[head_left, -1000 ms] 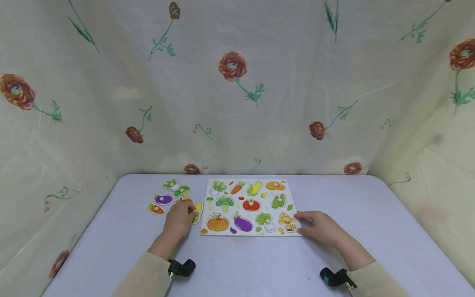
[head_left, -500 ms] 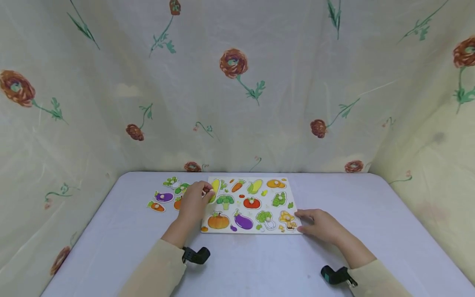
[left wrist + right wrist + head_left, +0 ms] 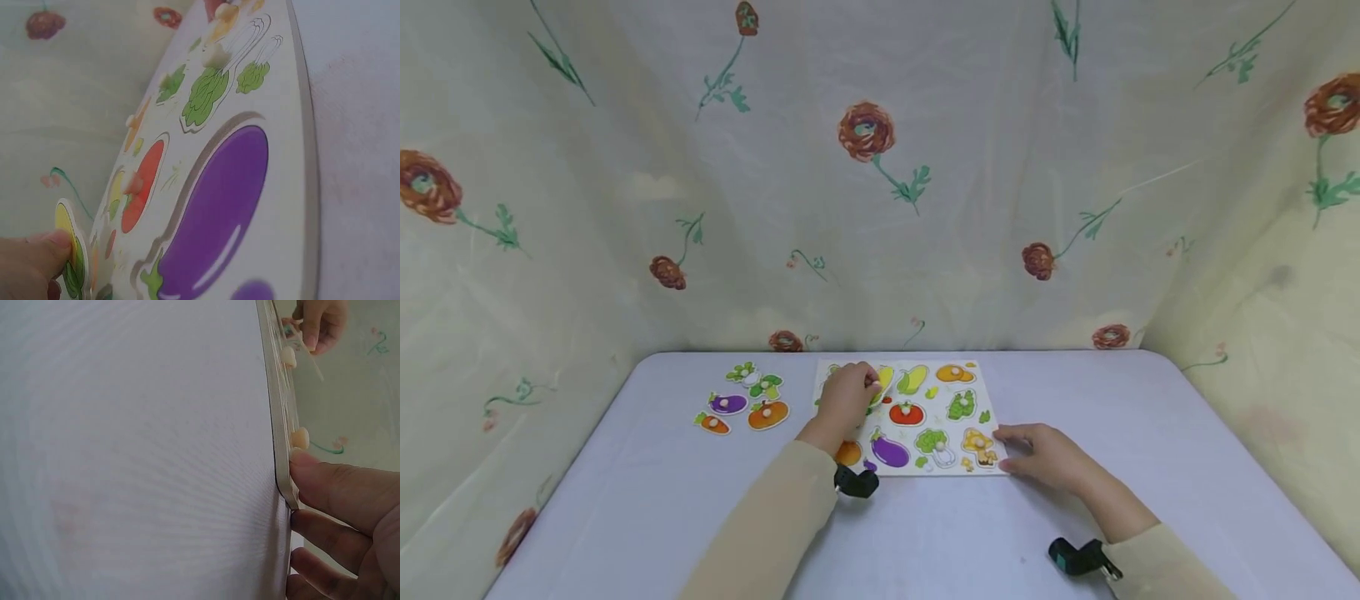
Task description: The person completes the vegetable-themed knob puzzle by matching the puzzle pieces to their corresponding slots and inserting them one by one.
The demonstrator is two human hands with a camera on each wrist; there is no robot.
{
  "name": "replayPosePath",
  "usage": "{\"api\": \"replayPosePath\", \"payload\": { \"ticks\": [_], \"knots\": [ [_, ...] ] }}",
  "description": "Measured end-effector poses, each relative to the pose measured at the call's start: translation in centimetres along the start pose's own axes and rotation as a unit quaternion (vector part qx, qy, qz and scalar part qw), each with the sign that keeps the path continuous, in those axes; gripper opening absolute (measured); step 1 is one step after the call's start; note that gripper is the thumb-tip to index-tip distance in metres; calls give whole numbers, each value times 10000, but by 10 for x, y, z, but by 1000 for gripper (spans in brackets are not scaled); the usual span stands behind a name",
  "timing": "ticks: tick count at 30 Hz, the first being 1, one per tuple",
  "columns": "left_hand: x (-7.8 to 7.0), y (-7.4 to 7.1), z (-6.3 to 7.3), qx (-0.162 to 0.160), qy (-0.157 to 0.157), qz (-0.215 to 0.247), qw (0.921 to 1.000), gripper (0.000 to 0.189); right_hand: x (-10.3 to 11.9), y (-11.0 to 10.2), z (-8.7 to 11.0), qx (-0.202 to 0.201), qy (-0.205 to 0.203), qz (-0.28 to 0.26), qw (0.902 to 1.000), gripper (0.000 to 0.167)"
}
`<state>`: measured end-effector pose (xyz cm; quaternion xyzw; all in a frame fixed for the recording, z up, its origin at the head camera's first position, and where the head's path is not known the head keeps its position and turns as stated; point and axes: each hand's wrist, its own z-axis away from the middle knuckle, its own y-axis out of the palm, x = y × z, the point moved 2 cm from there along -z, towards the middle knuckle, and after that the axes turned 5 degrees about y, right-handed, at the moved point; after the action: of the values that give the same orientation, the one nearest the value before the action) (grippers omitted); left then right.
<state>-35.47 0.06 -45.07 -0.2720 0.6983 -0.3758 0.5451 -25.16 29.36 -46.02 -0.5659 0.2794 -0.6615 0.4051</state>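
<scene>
While the left hand [image 3: 846,396] pinches the corn [image 3: 886,379] over the board [image 3: 953,427] near its far edge, the right hand [image 3: 1048,457] rests extended digits against its near right corner. Five pieces [image 3: 768,417] lie towards the worktop's [image 3: 625,500] far left corner.

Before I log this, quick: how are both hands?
Left hand: pinching the yellow-green corn-shaped piece.
Right hand: gripping the white rectangular board at its corner.
</scene>
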Motion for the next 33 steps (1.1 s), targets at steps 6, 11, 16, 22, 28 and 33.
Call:
{"api": "replayPosePath", "payload": {
  "ticks": [6, 11, 16, 22, 28, 33],
  "knots": [
    [-9, 17, -12, -22, 64, 36, 10000, 7, 1, -1, 2, 7, 1, 6, 10000, 56],
    [-12, 28, -16, -120, -122, -41, 9998, 8, 0, 0, 2, 0, 12, 5, 10000, 55],
    [-20, 36, -15, -389, -148, 26, 9991, 9, -1, 1, 2, 6, -2, -41, 10000, 54],
    [-25, 45, -17, -877, -189, 191, 9958, 8, 1, -2, 3, 37, -115, -105, 9999, 53],
    [-33, 51, -22, -1000, -106, 345, 9943, 7, 2, -3, 5, 24, -122, -187, 9997, 53],
    [-41, 57, -28, -915, -277, 471, 9943, 9, 1, -4, 7, -3, -93, -200, 9998, 53]
  ]
}}
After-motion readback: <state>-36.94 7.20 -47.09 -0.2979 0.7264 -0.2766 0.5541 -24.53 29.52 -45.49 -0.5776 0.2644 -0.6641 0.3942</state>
